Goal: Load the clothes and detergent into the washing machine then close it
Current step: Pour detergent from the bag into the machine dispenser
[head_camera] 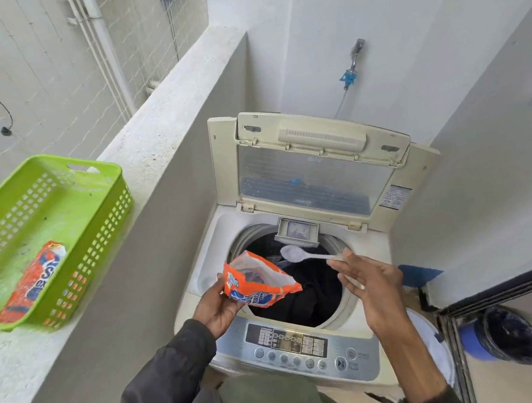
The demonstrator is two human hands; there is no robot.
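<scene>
White balcony walls close in a top-loading washing machine (296,342), its lid (314,168) propped upright so the drum stays reachable. Dark clothes (309,287) already lie inside. On the ledge, a green basket (42,237) holds a second detergent packet (33,282). The left hand (218,309), palm up, has its grip closed on an opened orange detergent pouch (258,281), mouth tilted toward the drum. The right hand (370,285), wrist raised, pinches a white spoon (305,255) by its handle, bowl heaped with powder, held over the clothes just below the dispenser drawer (297,231), probably for tipping.
</scene>
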